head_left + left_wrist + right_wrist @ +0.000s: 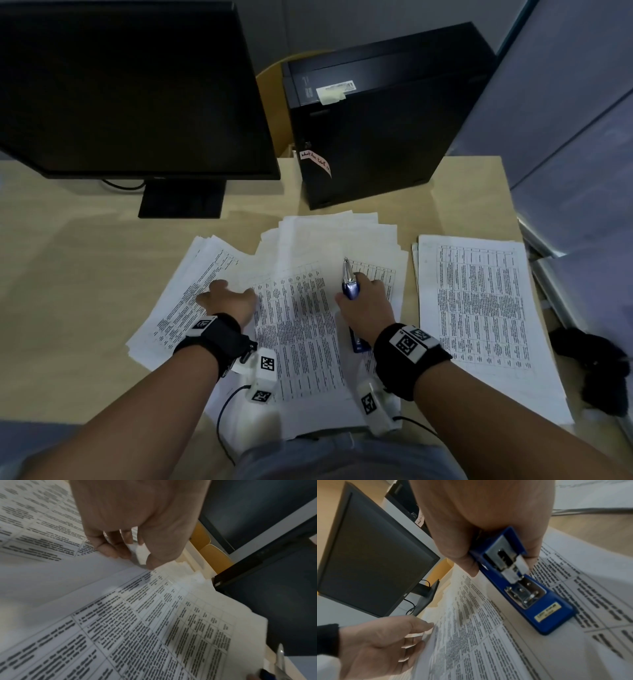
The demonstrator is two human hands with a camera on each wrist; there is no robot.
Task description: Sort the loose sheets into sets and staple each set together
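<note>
Printed sheets lie in three groups on the desk [68, 260]: a left pile [185, 298], a fanned middle pile [301, 315] and a right pile [476, 301]. My left hand [236, 296] pinches the edge of a lifted sheet [72, 577] between thumb and fingers [109, 550], at the left side of the middle pile. My right hand [363, 291] grips a blue stapler [351, 286]. In the right wrist view the stapler [522, 588] is hinged apart, its base resting on a printed sheet [488, 635]. The left hand [423, 631] shows there at the sheet's edge.
A black monitor [137, 85] stands at the back left and a black computer tower [376, 120] at the back centre. Grey partition panels [565, 120] close off the right side. A black cloth object [596, 366] lies by the right pile.
</note>
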